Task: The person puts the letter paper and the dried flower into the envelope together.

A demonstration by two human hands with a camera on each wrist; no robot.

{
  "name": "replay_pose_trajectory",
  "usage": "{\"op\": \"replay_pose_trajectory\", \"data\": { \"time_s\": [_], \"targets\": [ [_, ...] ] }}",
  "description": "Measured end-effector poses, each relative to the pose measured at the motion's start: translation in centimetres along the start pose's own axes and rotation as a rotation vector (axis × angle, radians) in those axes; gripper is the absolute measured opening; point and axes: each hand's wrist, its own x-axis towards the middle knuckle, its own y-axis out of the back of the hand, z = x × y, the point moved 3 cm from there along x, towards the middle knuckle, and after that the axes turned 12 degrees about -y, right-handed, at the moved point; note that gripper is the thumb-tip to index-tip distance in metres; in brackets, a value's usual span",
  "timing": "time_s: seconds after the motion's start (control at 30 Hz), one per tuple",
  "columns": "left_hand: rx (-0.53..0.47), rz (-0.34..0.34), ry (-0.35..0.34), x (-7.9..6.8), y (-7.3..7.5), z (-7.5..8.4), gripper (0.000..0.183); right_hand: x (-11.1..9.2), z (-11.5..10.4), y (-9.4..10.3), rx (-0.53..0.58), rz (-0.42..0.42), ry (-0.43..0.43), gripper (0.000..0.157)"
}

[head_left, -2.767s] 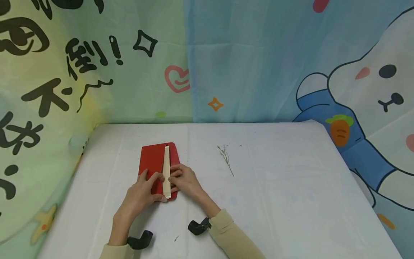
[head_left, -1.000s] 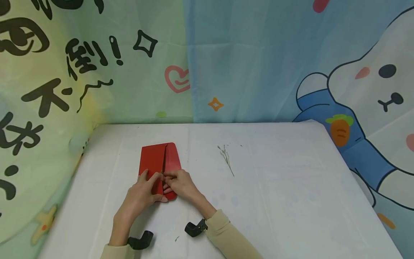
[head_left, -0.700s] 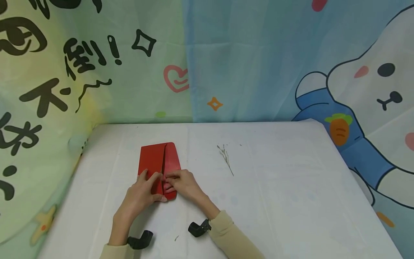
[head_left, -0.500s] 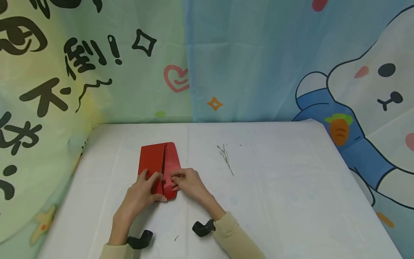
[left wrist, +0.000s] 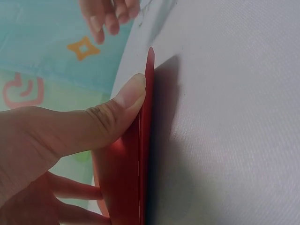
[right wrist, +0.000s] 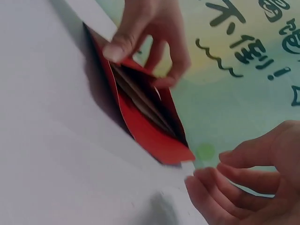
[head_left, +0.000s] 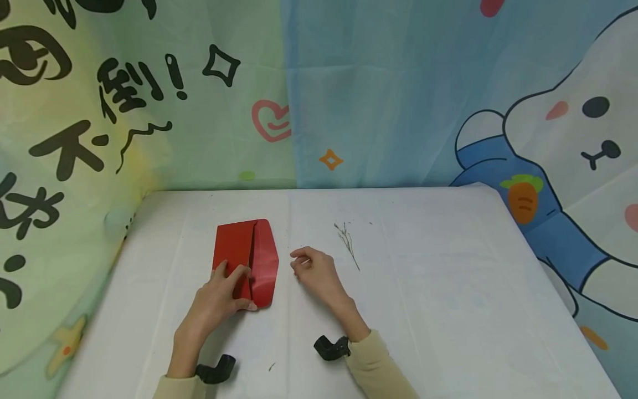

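While left fingers (head_left: 240, 272) grip a red envelope (head_left: 263, 263), partly covered, shadowed contents (right wrist: 142, 101) unclear, right fingers (head_left: 303, 253) relaxed, empty.

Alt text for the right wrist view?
The left hand grips a red envelope on a white tabletop, its mouth gaping to show beige paper inside. At lower right, the right hand is apart, fingers loosely bent.

Free tabletop (head_left: 473, 277) right of the sprig (head_left: 350, 246); hands (head_left: 214, 296) (head_left: 319, 275) and red envelope (head_left: 265, 266) block its left
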Motion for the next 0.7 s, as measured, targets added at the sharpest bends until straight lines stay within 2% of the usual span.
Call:
{"op": "replay_pose_trajectory", "data": {
  "time_s": [0.17,0.37,0.5,0.7],
  "targets": [
    [-0.002,0.000,-0.003,0.0,0.0,-0.1,0.060,0.4,0.7,1.6,-0.133,0.173,0.012,0.015],
    [0.007,0.001,-0.003,0.0,0.0,-0.1,0.060,1.1,1.9,3.5,-0.296,0.300,-0.020,0.013],
    [0.017,-0.002,-0.004,0.1,-0.1,-0.1,0.061,1.6,2.9,4.9,-0.321,0.357,-0.040,0.012],
    [0.025,0.001,-0.003,0.1,-0.1,-0.1,0.061,1.8,4.4,6.2,-0.307,0.400,-0.108,0.015]
  ]
}}
